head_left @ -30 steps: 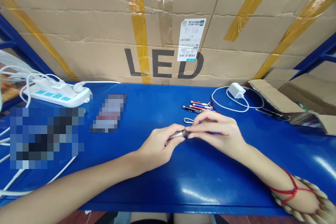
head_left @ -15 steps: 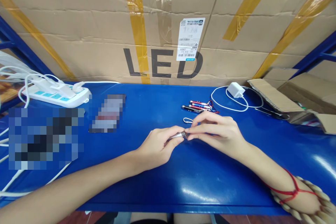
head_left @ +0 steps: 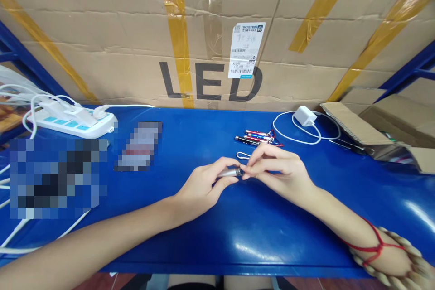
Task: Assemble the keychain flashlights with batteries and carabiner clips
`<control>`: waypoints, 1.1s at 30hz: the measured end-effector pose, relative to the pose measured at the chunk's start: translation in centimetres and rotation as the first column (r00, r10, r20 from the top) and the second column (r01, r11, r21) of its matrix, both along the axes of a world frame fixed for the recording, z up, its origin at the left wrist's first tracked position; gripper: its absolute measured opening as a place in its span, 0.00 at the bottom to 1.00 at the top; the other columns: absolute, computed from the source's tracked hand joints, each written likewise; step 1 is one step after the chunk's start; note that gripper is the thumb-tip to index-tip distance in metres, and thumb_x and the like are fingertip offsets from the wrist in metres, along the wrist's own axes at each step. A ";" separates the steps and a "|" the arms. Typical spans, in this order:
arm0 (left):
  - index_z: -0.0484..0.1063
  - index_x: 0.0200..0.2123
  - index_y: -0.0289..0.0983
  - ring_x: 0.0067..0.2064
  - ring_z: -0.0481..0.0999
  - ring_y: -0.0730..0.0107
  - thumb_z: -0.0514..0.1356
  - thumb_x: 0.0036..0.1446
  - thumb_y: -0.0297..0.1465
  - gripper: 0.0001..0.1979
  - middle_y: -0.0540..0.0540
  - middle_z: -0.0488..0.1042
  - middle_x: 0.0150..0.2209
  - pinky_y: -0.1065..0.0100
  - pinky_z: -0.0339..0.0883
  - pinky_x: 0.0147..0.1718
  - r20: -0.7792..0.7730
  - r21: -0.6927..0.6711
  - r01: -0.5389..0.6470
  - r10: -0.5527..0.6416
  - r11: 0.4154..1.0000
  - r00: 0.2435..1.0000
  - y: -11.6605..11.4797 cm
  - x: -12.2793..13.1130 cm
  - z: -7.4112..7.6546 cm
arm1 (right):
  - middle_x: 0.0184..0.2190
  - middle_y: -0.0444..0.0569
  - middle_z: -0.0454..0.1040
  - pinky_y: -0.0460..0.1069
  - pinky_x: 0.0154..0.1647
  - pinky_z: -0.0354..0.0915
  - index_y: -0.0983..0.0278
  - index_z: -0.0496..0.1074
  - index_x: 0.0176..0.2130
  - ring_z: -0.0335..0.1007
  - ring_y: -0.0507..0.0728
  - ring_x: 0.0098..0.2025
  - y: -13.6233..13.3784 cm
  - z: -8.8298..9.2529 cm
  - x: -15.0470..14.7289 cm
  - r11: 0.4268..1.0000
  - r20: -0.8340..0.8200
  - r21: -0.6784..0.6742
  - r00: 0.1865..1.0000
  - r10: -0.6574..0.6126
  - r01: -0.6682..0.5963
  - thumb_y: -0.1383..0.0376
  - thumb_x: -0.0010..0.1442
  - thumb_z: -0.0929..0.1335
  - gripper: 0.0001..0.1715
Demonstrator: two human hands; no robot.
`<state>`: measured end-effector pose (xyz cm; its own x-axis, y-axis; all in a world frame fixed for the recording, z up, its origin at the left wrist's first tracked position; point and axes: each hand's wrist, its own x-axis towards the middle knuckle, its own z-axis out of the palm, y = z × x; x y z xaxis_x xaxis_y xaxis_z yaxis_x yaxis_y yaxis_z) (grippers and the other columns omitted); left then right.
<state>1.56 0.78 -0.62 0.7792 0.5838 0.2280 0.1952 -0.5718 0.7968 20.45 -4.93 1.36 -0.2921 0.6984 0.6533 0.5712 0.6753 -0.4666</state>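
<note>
My left hand (head_left: 205, 183) is closed around a small silver mini flashlight (head_left: 229, 172), its dark end pointing right. Thumb and fingers lie along the metal tube, hiding part of it. At that dark end, the fingertips of my right hand (head_left: 280, 167) are pinched together; whatever is between them is too small to make out. Just behind the right fingers lies a silver carabiner clip (head_left: 242, 156), partly covered. Several slim penlights (head_left: 256, 137) in red, blue and black lie in a bunch farther back on the blue table (head_left: 204, 140).
On the left are a white power strip (head_left: 76, 122) with cables, a blurred-out phone-like slab (head_left: 140, 146) and a larger blurred item (head_left: 59, 179). A white charger (head_left: 305, 116) with its cord sits back right, near an open cardboard box (head_left: 390, 118). A large carton (head_left: 129, 45) walls the back.
The left fingers have loosened and shifted slightly on the tube, showing more of it. My right fingertips have drawn closer together at its dark end.
</note>
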 end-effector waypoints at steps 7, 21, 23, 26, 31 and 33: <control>0.63 0.42 0.37 0.30 0.70 0.72 0.45 0.64 0.31 0.10 0.50 0.72 0.31 0.71 0.62 0.31 -0.039 -0.043 0.009 -0.011 0.999 0.999 -0.1 -0.1 0.3 | 0.27 0.46 0.69 0.44 0.25 0.66 0.63 0.77 0.27 0.68 0.49 0.27 0.1 0.1 0.0 1.000 -0.016 0.008 0.999 -0.027 0.027 0.69 0.57 0.69 0.08; 0.64 0.33 0.38 0.31 0.69 0.73 0.46 0.62 0.28 0.08 0.50 0.72 0.32 0.73 0.61 0.31 -0.080 -0.034 0.104 -0.106 0.994 0.991 0.1 -0.3 0.0 | 0.24 0.45 0.69 0.44 0.24 0.65 0.65 0.76 0.25 0.68 0.49 0.25 0.1 -1.0 -0.2 0.984 -0.110 -0.167 0.993 0.044 -0.062 0.70 0.56 0.69 0.09; 0.64 0.34 0.38 0.35 0.72 0.71 0.46 0.62 0.28 0.08 0.49 0.74 0.35 0.72 0.63 0.34 -0.074 -0.025 0.114 -0.116 0.993 0.991 0.2 -0.3 -0.1 | 0.23 0.45 0.68 0.44 0.24 0.64 0.64 0.76 0.25 0.67 0.49 0.25 0.1 -1.1 -0.3 0.981 -0.107 -0.187 0.994 0.029 -0.049 0.68 0.56 0.69 0.09; 0.65 0.34 0.38 0.37 0.73 0.70 0.47 0.62 0.27 0.08 0.49 0.75 0.36 0.71 0.64 0.36 -0.066 -0.001 0.111 -0.110 0.994 0.992 0.2 -0.3 -0.3 | 0.21 0.44 0.68 0.44 0.23 0.61 0.63 0.76 0.24 0.64 0.48 0.24 0.0 -1.0 -0.6 0.981 -0.088 -0.196 0.996 -0.006 -0.011 0.65 0.57 0.68 0.12; 0.67 0.34 0.38 0.36 0.74 0.71 0.47 0.61 0.25 0.09 0.49 0.75 0.34 0.73 0.65 0.36 -0.017 0.096 0.107 -0.106 0.990 0.994 0.2 -0.2 -0.5 | 0.17 0.43 0.66 0.44 0.21 0.56 0.65 0.72 0.18 0.58 0.48 0.21 -0.3 -0.5 -1.1 0.954 -0.077 -0.291 0.992 -0.103 0.076 0.59 0.54 0.70 0.18; 0.67 0.32 0.37 0.35 0.74 0.71 0.48 0.60 0.24 0.09 0.49 0.74 0.32 0.73 0.65 0.35 0.012 0.148 0.100 -0.103 0.984 0.995 0.3 -0.1 -0.7 | 0.17 0.43 0.66 0.44 0.21 0.56 0.65 0.70 0.18 0.58 0.48 0.21 -0.3 -0.4 -1.3 0.920 -0.102 -0.380 0.984 -0.143 0.094 0.58 0.52 0.71 0.18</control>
<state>1.46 1.09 -1.28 0.8276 0.4607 0.3208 0.1153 -0.6988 0.7059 19.14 -5.24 0.94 -0.1249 0.9227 0.3646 0.5568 0.3694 -0.7440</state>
